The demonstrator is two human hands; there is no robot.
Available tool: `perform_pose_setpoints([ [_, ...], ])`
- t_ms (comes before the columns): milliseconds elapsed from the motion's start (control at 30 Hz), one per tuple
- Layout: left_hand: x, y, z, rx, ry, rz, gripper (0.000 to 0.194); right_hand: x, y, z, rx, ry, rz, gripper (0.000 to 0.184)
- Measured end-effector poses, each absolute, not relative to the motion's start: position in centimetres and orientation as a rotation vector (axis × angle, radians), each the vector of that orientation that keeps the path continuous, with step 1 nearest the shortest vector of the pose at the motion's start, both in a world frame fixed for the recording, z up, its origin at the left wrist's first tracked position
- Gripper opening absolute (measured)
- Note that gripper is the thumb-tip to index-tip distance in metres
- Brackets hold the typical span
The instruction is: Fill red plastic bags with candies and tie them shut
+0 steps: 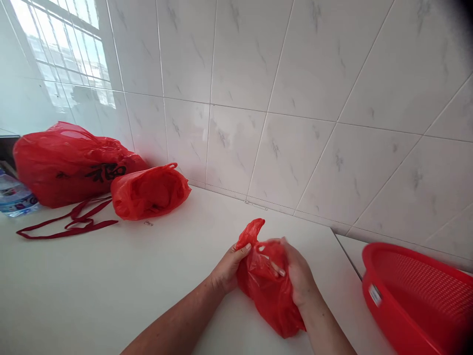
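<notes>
Both hands gripped a red plastic bag (269, 296) over the white worktop (111, 281), toward its front right. The left hand (229, 268) curled around one side with the thumb pressed on the thin plastic, and the right hand (297, 276) was closed on the bunched top beside a handle loop (266, 250). The bag was crumpled, neither flat nor neatly folded, and nothing showed inside it. Its long axis ran from a pointed handle tip (255, 229), aimed toward the tiled wall (281, 98), down to a rounded bottom (284, 320) toward the person. Farther left lay a smaller bundled red bag (150, 192) and a large stuffed red bag (66, 165) printed with a black character, with a dark red strap (66, 220) in front. A red colander (414, 301) stood at right.
</notes>
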State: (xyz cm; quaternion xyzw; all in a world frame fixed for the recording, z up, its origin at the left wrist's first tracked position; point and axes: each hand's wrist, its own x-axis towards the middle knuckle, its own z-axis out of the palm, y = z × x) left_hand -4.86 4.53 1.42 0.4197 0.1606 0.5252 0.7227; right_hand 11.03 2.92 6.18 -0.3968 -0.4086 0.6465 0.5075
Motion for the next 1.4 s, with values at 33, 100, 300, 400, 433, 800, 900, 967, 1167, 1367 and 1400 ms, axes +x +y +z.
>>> perform_pose_setpoints([
  [33,-4.8,4.6,1.3,0.874,0.375,1.159,0.02,10.7,2.8,6.2,-1.024,-1.021,1.535,0.043],
  [100,-4.6,4.8,1.2,0.802,0.42,1.172,0.016,10.2,2.5,6.4,-1.087,-1.08,1.545,0.053],
  [300,-3.7,4.5,1.4,1.073,0.61,1.09,0.022,9.6,3.0,5.5,-1.013,-1.131,1.624,0.044],
  [400,-3.6,4.1,1.2,1.129,0.634,1.105,0.037,9.9,3.8,4.5,-1.084,-1.079,1.509,0.036],
  [433,-3.6,4.0,1.2,1.167,0.636,1.104,0.05,10.0,4.0,4.2,-1.109,-1.056,1.474,0.035],
  [800,-3.6,3.5,2.0,1.138,0.694,1.168,0.045,10.5,3.1,4.6,-0.968,-1.411,1.461,0.048],
  [900,-3.9,3.9,1.9,1.102,0.73,1.154,0.044,10.9,2.9,4.7,-0.936,-1.393,1.545,0.055],
  [967,-3.9,4.1,1.7,1.073,0.73,1.161,0.039,11.0,3.1,4.9,-0.968,-1.417,1.565,0.045],
  [1167,-3.8,4.3,1.5,0.983,0.754,1.236,0.026,10.4,3.6,5.2,-1.195,-1.521,1.332,0.05],
  [1367,-3.6,3.6,2.1,1.066,0.584,1.179,0.027,10.3,4.5,3.6,-1.513,-1.383,0.956,0.022],
  [1400,-3.5,3.5,2.2,1.091,0.585,1.162,0.027,10.3,4.6,3.4,-1.524,-1.377,0.939,0.022],
])
